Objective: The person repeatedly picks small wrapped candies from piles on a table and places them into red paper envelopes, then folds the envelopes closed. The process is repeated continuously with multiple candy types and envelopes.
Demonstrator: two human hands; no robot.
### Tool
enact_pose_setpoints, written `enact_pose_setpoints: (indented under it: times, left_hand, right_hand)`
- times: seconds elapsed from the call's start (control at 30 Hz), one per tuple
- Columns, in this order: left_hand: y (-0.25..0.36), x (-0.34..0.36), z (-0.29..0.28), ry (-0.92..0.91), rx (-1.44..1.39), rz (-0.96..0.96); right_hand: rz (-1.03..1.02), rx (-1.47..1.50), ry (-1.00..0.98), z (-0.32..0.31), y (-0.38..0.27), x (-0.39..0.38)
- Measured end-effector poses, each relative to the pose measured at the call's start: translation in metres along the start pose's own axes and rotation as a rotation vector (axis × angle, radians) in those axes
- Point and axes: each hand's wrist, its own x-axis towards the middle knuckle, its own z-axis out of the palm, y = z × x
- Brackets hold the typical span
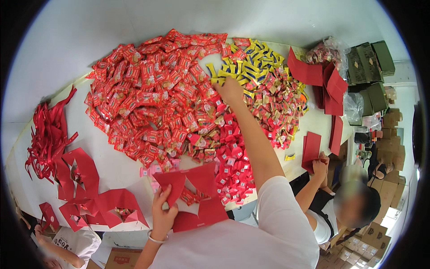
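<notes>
My left hand [163, 213] grips the left edge of an open red cardboard gift box [206, 217], thumb over a flap. Red packets [190, 196] show through its opening. Out across the table, my right hand [230, 93] has its fingers curled down on a yellow candy packet [218, 81] at the edge of the yellow-and-blue packets [255, 65]. Left of that hand spreads a big heap of red snack packets [152, 89]. Small gold-and-red candies [273, 98] lie to its right, and pink-red wrapped pieces [235, 166] sit under my right forearm.
Filled red boxes [121, 208] and a pile of red ribbons [49, 130] occupy the table's left end. Folded red boxes [333, 87] stand at the right, where a co-worker's hands [320, 166] hold red card. Another person [67, 246] is at lower left. Cartons [389, 179] are stacked beyond.
</notes>
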Motion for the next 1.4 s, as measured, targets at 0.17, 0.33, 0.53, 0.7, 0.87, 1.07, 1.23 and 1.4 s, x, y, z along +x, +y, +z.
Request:
enact_pose_setpoints:
  times: [0.17,0.33,0.53,0.7,0.87,1.07,1.23,1.4]
  left_hand:
    - [0.012,0.0,0.007,0.024,-0.142,-0.161]
    - [0.004,0.008,0.005,0.029,-0.043,-0.108]
    - [0.018,0.019,0.005,0.013,-0.024,-0.114]
    - [0.008,0.018,0.004,0.03,-0.013,-0.09]
    - [0.004,0.018,0.012,-0.007,0.048,-0.055]
    - [0.021,0.016,0.016,0.01,0.078,-0.05]
    - [0.011,0.014,0.01,0.082,0.043,-0.078]
    - [0.011,0.017,0.015,0.056,0.143,0.011]
  right_hand:
    - [-0.2,0.419,0.153,0.016,0.017,0.023]
    - [-0.202,0.152,0.22,-0.005,0.022,0.057]
    - [-0.145,0.23,0.02,0.016,0.014,0.067]
    - [0.189,1.261,0.218,-0.053,0.046,0.022]
    - [0.336,0.717,0.16,-0.068,0.108,-0.001]
    - [0.285,0.25,0.269,-0.025,0.085,0.015]
    - [0.174,0.85,0.177,-0.079,0.076,-0.018]
    - [-0.136,-0.011,-0.062,-0.045,0.04,-0.047]
